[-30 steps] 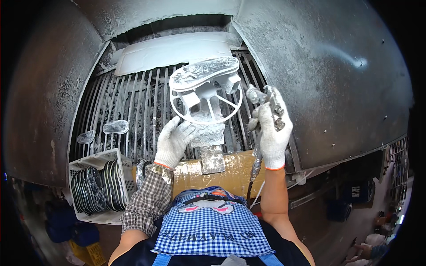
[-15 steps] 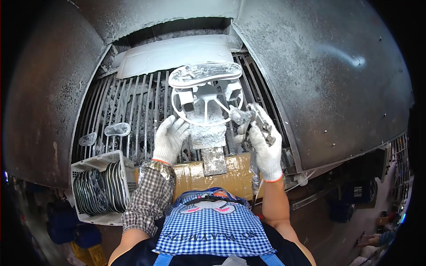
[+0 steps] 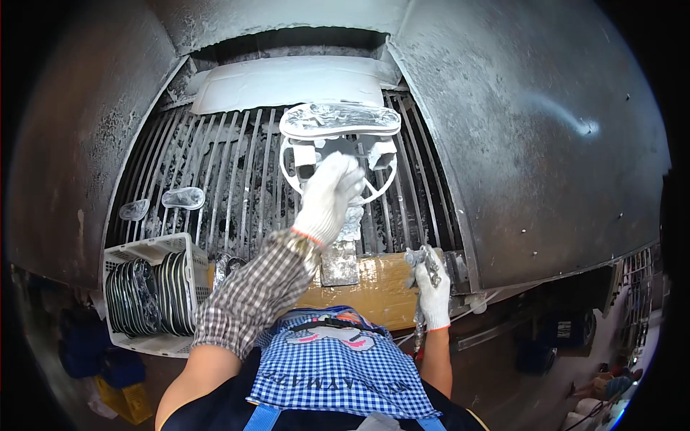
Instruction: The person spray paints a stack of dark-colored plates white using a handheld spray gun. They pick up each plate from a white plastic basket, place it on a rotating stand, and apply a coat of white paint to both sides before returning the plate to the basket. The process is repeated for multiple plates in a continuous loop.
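Observation:
A white-edged shoe sole (image 3: pixel 340 121), its top covered with clear film, lies crosswise on two square posts of a powder-coated wheel-shaped stand (image 3: pixel 394 179). My left hand (image 3: pixel 329 197), in a white knit glove, reaches over the near side of the stand. Its fingers are curled together in front of the hub, and what they grip is hidden. Lower at the right, my gloved right hand (image 3: pixel 434 284) is closed around a spray gun (image 3: pixel 419 257) coated in grey residue. The gun is well away from the sole.
Slatted metal bars (image 3: pixel 237 179) lie under the stand, between dark side panels (image 3: pixel 539 144). Two small film-covered soles (image 3: pixel 183 198) rest at the left. A white crate (image 3: pixel 198 276) holds several dark soles. A taped cardboard piece (image 3: pixel 381 291) runs along the front edge.
My left hand has moved right and forward, from beside the stand to its hub. My right hand has drawn the spray gun back toward me, away from the stand.

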Action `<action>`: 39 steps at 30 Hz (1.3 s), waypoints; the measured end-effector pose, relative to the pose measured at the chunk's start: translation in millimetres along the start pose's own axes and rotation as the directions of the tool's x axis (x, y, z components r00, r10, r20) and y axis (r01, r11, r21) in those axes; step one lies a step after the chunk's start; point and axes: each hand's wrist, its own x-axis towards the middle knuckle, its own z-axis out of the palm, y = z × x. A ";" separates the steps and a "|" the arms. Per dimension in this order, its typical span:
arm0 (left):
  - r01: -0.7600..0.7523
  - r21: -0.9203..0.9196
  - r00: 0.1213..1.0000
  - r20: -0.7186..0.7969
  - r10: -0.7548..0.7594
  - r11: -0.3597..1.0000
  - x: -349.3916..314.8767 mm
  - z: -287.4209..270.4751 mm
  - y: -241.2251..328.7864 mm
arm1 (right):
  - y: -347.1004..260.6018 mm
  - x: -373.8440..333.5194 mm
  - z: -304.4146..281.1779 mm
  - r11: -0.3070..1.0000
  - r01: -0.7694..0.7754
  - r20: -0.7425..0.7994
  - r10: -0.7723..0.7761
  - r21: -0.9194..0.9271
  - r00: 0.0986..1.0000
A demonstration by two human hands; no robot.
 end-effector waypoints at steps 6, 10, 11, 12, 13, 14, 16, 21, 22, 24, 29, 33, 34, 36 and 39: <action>-0.072 -0.067 0.950 -0.308 0.048 0.995 58.6 40.0 -1.5 | 26.4 -15.9 -2.4 0.993 -0.084 -0.037 0.081 -0.088 0.996; -0.038 -0.085 0.968 -0.250 0.016 0.996 77.1 45.3 -10.4 | 32.8 -27.8 -2.2 0.997 -0.071 -0.023 0.071 0.000 0.997; -0.033 -0.125 0.967 -0.256 0.000 0.992 78.6 46.3 -10.2 | 24.9 -29.5 -0.8 0.996 -0.093 0.009 0.093 -0.013 0.996; -0.026 -0.165 0.967 -0.254 -0.017 0.986 79.1 45.6 -7.1 | 17.1 -30.3 0.6 0.993 -0.113 0.035 0.113 -0.027 0.993; -0.012 -0.184 0.958 -0.284 -0.042 0.983 71.4 53.7 0.3 | 17.8 -30.2 2.1 0.993 -0.117 0.031 0.118 -0.030 0.993; 0.003 -0.205 0.948 -0.311 -0.068 0.979 61.8 61.0 7.8 | 18.4 -30.1 4.5 0.992 -0.121 0.026 0.122 -0.035 0.992; -0.146 -0.231 0.953 -0.295 0.073 0.962 41.6 64.4 23.7 | 18.1 -28.3 7.2 0.991 -0.131 0.023 0.132 -0.035 0.991; -0.282 -0.083 0.936 -0.243 0.255 0.956 28.4 2.5 73.9 | 25.8 -23.7 16.6 0.988 -0.154 0.123 0.156 -0.027 0.980; -0.340 -0.092 0.930 -0.182 0.320 0.936 19.5 -9.7 87.2 | 32.0 -23.0 18.9 0.990 -0.133 0.111 0.137 -0.046 0.984; -0.374 -0.081 0.897 -0.284 0.338 0.924 9.5 -39.6 106.9 | 43.0 -21.5 25.8 0.993 -0.087 0.103 0.095 -0.084 0.990; -0.461 -0.122 0.806 -0.471 0.358 0.879 -3.1 -139.2 123.0 | 40.6 -18.7 43.5 0.983 -0.131 0.166 0.152 -0.132 0.974; -0.341 -0.213 0.770 -0.622 0.141 0.916 8.0 -249.0 72.7 | 37.0 -13.4 53.5 0.969 -0.168 0.173 0.199 -0.179 0.965; -0.284 -0.230 0.769 -0.635 0.078 0.931 5.4 -270.1 57.6 | 31.8 -12.9 55.6 0.962 -0.200 0.179 0.233 -0.188 0.956; -0.214 -0.219 0.758 -0.652 0.020 0.952 0.7 -309.7 25.3 | 19.9 -8.9 64.0 0.952 -0.232 0.195 0.271 -0.200 0.943; -0.114 -0.202 0.734 -0.676 -0.055 0.973 -12.6 -317.0 8.2 | 9.1 -9.6 73.0 0.943 -0.253 0.198 0.296 -0.215 0.935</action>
